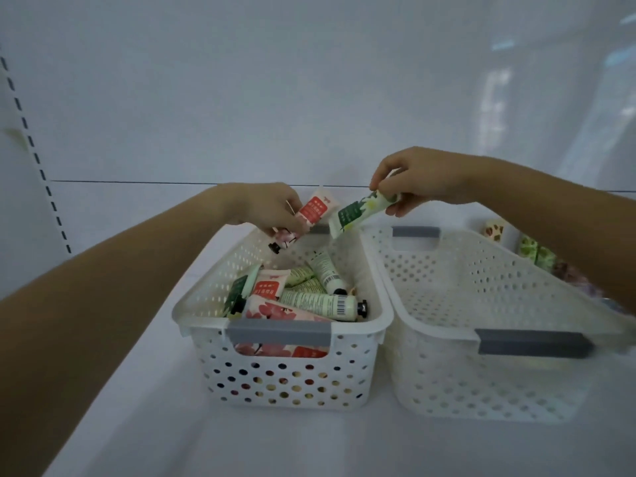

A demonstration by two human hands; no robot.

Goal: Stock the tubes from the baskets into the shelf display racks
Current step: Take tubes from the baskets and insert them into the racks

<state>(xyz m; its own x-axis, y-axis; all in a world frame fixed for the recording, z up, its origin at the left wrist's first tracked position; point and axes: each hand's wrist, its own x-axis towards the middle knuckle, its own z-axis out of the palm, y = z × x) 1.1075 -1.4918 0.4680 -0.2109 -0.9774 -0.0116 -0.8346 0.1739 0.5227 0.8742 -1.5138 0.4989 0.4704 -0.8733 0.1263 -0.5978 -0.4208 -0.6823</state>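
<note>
Two white perforated baskets with grey handles stand on a white shelf. The left basket (pixel 375 325) holds several pink and green tubes (pixel 309 297). The right basket (pixel 430 335) looks empty inside. Above the left basket's far end, my left hand (pixel 272 210) grips a pink and red tube (pixel 311 213), black cap pointing down. My right hand (pixel 416 179) pinches the flat end of a green tube (pixel 358 211), which slants down to the left over the gap between the baskets.
Behind the right basket, partly hidden by my right forearm, a row of patterned tubes (pixel 530 251) stands at the back right. A slotted upright (pixel 34 156) runs down the left. The white back panel rises behind.
</note>
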